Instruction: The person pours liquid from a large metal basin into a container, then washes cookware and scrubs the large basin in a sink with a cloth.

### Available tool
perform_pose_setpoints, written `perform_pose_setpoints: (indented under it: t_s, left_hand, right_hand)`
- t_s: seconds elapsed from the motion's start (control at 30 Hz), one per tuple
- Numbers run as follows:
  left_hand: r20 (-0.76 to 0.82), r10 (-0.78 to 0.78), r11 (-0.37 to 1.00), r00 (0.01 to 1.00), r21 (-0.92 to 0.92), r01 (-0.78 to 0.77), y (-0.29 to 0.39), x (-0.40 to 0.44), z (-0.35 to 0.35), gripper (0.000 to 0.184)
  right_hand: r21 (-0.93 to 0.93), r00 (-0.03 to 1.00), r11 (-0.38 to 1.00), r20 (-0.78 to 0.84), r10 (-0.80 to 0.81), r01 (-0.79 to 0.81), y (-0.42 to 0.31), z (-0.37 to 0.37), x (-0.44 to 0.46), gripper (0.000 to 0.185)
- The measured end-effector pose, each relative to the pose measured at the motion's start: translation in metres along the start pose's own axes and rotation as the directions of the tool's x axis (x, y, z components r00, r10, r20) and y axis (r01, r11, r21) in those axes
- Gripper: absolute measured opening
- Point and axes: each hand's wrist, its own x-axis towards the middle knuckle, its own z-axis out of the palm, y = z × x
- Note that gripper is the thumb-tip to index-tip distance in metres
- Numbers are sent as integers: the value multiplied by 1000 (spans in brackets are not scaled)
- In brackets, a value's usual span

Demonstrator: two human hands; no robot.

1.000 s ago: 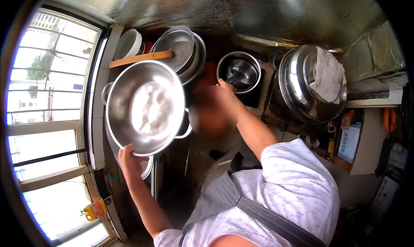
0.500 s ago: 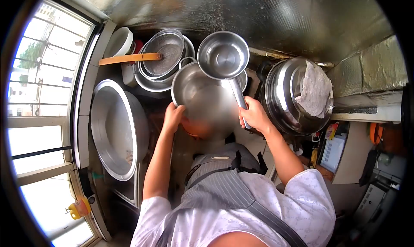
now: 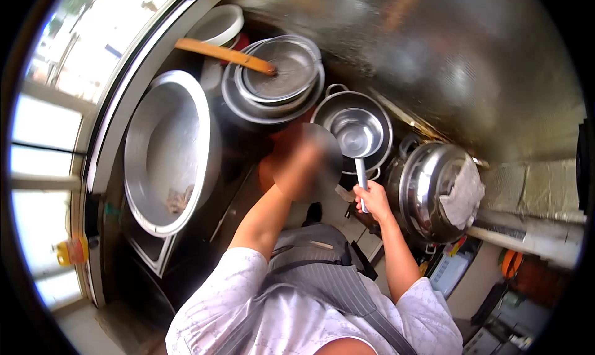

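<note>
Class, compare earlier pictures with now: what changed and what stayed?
The two-handled pot moved right, from above the basin to beside the lidded pot. The left hand, blurred, no longer visibly grips its rim. The right hand holds the saucepan in or over it. Strainer, basin and lidded pot stayed.

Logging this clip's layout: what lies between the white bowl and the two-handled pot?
In the head view, a stack of metal bowls topped by a strainer stands between the white bowl and the two-handled pot.

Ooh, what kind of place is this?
Most likely a kitchen: the right hand holds a long-handled pan, a wide metal basin sits near the window, and a lidded pot has a cloth on top.
</note>
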Motion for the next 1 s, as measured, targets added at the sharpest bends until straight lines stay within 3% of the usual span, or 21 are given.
perform_pose_setpoints:
  t_s: [0.1,0.13,0.17,0.2,0.23,0.3,0.4,0.43,0.57,0.63,0.7,0.77,0.83,0.9,0.97,1.0]
  left_hand:
    - [-123,-77,990,989,-130,61,13,-37,1,53]
    - [-192,-81,983,978,-177,46,11,-55,-6,53]
    - [-147,17,993,989,-109,-33,5,-77,-17,53]
    - [-100,112,993,989,-33,-116,-1,-94,-33,52]
    - [-139,151,988,979,65,-143,-5,-121,-51,47]
    - [-217,227,950,950,264,-167,-11,-175,-85,38]
    - [-343,122,982,931,177,-64,-58,-248,-147,37]
    - [-453,35,995,891,95,9,-54,-283,-158,36]
    - [-720,-3,998,694,-42,-40,-101,-373,-217,31]
    - [-797,-33,988,604,-116,-100,-112,-409,-244,27]
    - [-838,-20,968,546,-153,-200,-121,-434,-275,27]
    - [-867,77,928,493,-119,-353,-124,-453,-312,29]
    - [-887,49,854,460,-202,-480,-104,-470,-350,29]
    - [-886,85,784,457,-224,-580,-82,-479,-385,30]
    - [-852,108,748,513,-270,-606,-67,-479,-414,30]
    - [-827,106,730,552,-312,-607,-57,-476,-423,30]
  right_hand:
    - [-136,999,990,-44,16,-22,8,-3,7,22]
    - [-274,998,962,-66,-10,-8,10,-7,9,23]
    - [-410,996,912,-70,-49,16,9,-6,9,24]
    - [-701,977,710,-96,-191,70,4,0,1,26]
    - [-900,929,423,-65,-364,103,-8,6,-8,27]
    - [-991,910,116,-104,-401,-62,-38,33,-25,31]
    - [-831,772,288,237,-590,475,-54,51,-5,25]
    - [-769,719,278,314,-620,576,-69,75,-4,21]
    - [-455,498,247,593,-632,856,-125,207,-20,18]
    - [-313,398,247,712,-579,917,-146,278,-35,19]
    - [-187,238,151,838,-492,971,-156,350,-39,21]
    - [-89,145,189,940,-308,978,-156,425,-34,25]
    - [-188,188,-7,982,-37,982,-141,496,-16,30]
    - [-349,374,-181,920,121,919,-118,548,-11,38]
    - [-307,417,-385,875,246,870,-82,577,14,38]
    - [-352,440,-314,854,278,882,-73,582,12,37]
